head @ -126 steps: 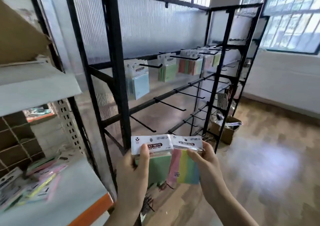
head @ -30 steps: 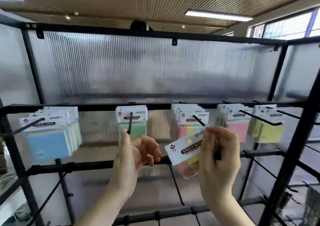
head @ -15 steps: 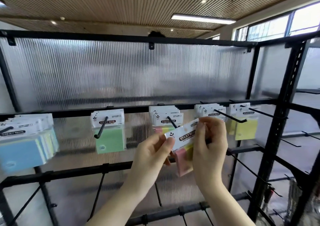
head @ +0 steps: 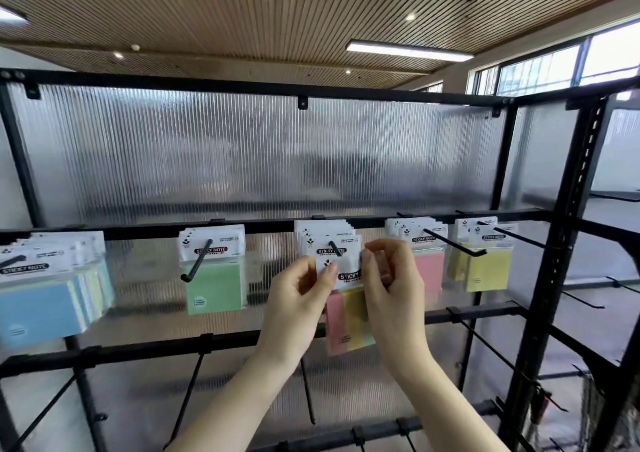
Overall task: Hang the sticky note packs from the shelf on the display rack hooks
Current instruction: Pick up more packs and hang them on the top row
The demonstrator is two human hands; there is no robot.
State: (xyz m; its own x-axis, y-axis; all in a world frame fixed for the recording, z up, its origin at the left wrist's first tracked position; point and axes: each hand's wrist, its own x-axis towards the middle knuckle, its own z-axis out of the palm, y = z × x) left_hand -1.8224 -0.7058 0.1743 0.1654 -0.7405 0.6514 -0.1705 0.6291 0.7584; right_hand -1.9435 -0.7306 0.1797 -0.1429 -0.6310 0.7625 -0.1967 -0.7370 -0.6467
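Observation:
Both hands hold one sticky note pack (head: pixel 348 308) with pink and yellow pads and a white header card. My left hand (head: pixel 299 299) pinches the header's left side, my right hand (head: pixel 391 285) its right side. The pack is raised to the middle hook (head: pixel 335 248) of the black display rack (head: pixel 550 278), right in front of the packs that hang there. The hook's tip is hidden behind the header and my fingers. Other hooks carry a green pack (head: pixel 214 278), blue packs (head: pixel 48 296), pink packs (head: pixel 427 268) and yellow packs (head: pixel 485 264).
Ribbed translucent panels back the rack. Lower rails carry bare black hooks (head: pixel 308 392) that point toward me. The rack's right upright stands close at the right, with more bare hooks (head: pixel 585 299) beyond it.
My left hand has taken hold of the pack's header beside my right hand. The pack has turned level and moved up against the middle hook.

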